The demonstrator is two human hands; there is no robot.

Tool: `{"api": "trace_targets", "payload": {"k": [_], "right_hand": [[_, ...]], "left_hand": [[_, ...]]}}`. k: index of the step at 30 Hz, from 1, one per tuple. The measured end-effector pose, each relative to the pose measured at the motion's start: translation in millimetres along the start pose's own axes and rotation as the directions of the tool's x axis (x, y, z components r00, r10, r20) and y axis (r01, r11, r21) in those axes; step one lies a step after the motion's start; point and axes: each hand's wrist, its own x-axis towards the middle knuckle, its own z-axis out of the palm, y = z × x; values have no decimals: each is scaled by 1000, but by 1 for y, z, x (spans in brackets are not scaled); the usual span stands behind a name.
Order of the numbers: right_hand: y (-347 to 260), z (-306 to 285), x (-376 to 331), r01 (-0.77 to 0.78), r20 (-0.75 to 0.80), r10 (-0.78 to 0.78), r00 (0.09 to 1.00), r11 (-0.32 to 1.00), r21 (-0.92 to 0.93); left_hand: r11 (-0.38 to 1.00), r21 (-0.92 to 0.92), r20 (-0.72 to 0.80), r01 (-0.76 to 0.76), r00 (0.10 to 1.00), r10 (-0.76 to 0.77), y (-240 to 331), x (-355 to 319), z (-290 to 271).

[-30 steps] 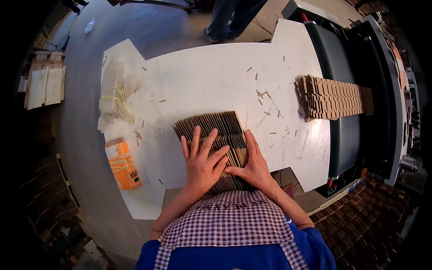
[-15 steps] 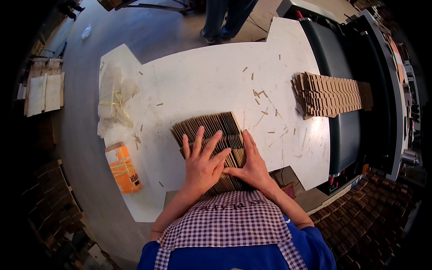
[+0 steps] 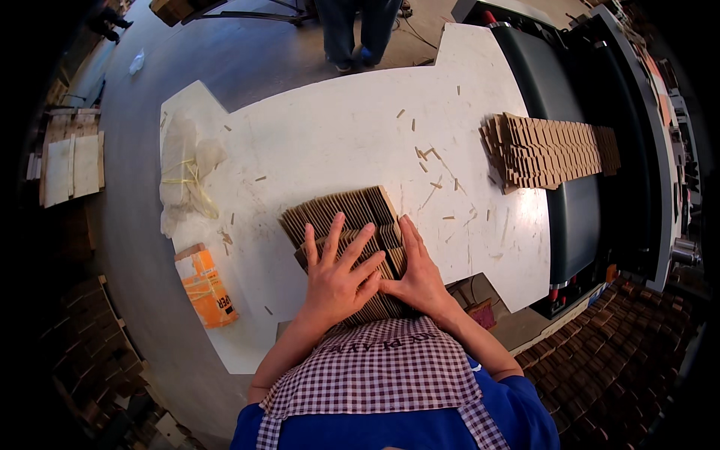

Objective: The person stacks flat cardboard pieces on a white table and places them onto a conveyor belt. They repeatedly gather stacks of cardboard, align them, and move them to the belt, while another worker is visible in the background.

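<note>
A stack of brown cardboard pieces [image 3: 341,206], standing on edge in close rows, lies at the table's near edge against my apron. My left hand [image 3: 337,281] rests on top of it, open, with its fingers spread across the edges. Along the stack's right end lies my right hand [image 3: 418,277], its fingers stretched out flat and its thumb reaching over the top toward my left fingers. Both hands touch the cardboard; neither is wrapped round it. My hands and apron hide the stack's near part.
A white table [image 3: 322,135] carries cardboard scraps [image 3: 426,154], a plastic bag [image 3: 184,176] and an orange packet [image 3: 205,287]. Fanned cardboard pieces [image 3: 555,150] lie across a dark conveyor belt [image 3: 577,225] on the right. Beyond the table stands a person [image 3: 358,34]. Stacked cardboard [image 3: 607,360] fills the lower right.
The view has shifted slightly, and the person beyond the table appears a little farther left. My hands keep nearly the same place on the cardboard stack.
</note>
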Motion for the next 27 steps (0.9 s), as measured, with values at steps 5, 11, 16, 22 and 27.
{"api": "trace_targets", "payload": {"k": [5, 11, 16, 22, 27], "right_hand": [[2, 1, 1, 5, 0, -5, 1000, 1000, 8], [4, 1, 1, 14, -11, -13, 1000, 1000, 11], [5, 1, 0, 12, -8, -11, 1000, 1000, 15], [10, 3, 0, 28, -15, -28, 1000, 999, 18], [3, -2, 1, 10, 17, -10, 1000, 1000, 20]], "left_hand": [[998, -48, 26, -46, 999, 47, 4, 6, 0], [998, -23, 17, -58, 998, 58, 3, 4, 4], [998, -29, 48, -64, 997, 65, 3, 5, 2], [995, -16, 75, -98, 992, 98, 9, 10, 7], [997, -5, 47, -74, 996, 74, 7, 7, -4]]}}
